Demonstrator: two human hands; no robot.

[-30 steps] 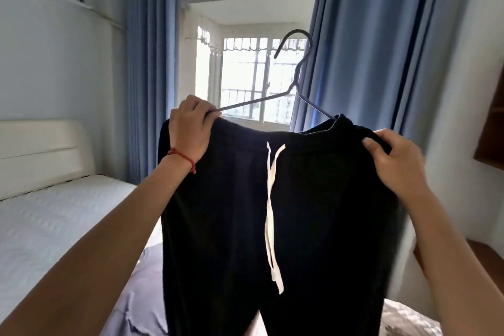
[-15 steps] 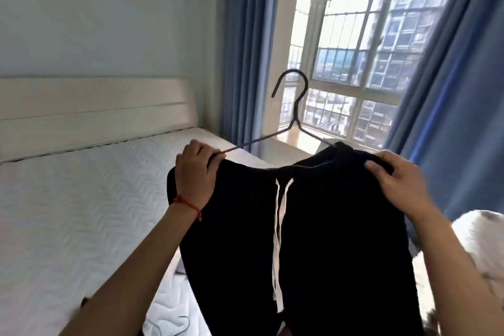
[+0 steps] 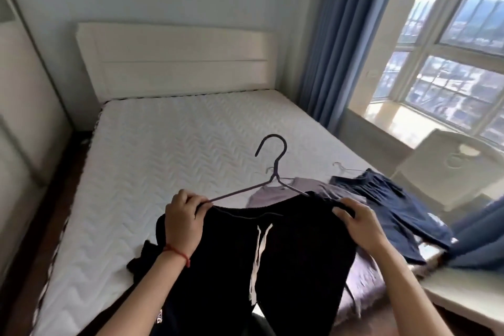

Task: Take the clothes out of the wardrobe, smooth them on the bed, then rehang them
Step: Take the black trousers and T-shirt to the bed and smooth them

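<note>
The black cloth trousers [image 3: 286, 254] carry a white drawstring [image 3: 257, 254] and hang on a dark grey wire hanger [image 3: 274, 172]. The quilted white mattress [image 3: 169, 150] shows a chevron stitch pattern. On it lie a lilac garment [image 3: 272, 192] and navy blue shorts [image 3: 392, 204]. The curtains [image 3: 343, 43] are blue, the headboard [image 3: 177, 60] cream, and a thin red string [image 3: 177, 251] circles one wrist.

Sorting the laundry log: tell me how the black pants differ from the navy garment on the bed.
The black pants are held up by the left hand and right hand; the navy garment lies flat on the bed. The black pants show a white drawstring; none is visible on the navy garment. The pants hang on a dark hanger; the navy garment's is thin and pale. Both are dark clothes.
</note>
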